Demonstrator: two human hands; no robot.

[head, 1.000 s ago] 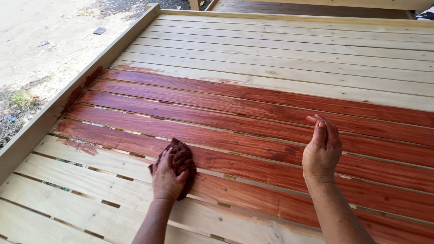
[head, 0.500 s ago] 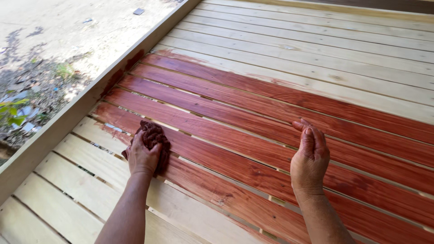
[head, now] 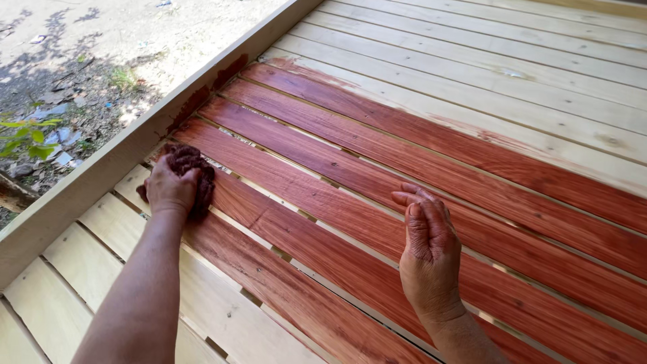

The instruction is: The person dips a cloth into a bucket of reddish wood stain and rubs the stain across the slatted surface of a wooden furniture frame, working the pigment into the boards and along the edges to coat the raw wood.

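Our left hand [head: 172, 189] has slid the stain-soaked rag [head: 190, 164] leftward along the slats to just beside the frame board [head: 87, 185]; its grip is closed on the rag, pressing it to a red-stained slat [head: 323, 249]. Our right hand [head: 428, 253] hovers open, holding nothing.

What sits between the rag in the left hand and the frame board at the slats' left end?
Nothing visible. The left hand presses the rag on a stained slat, right beside the frame board; only a short stretch of slat lies between. The right hand is well clear, to the right.
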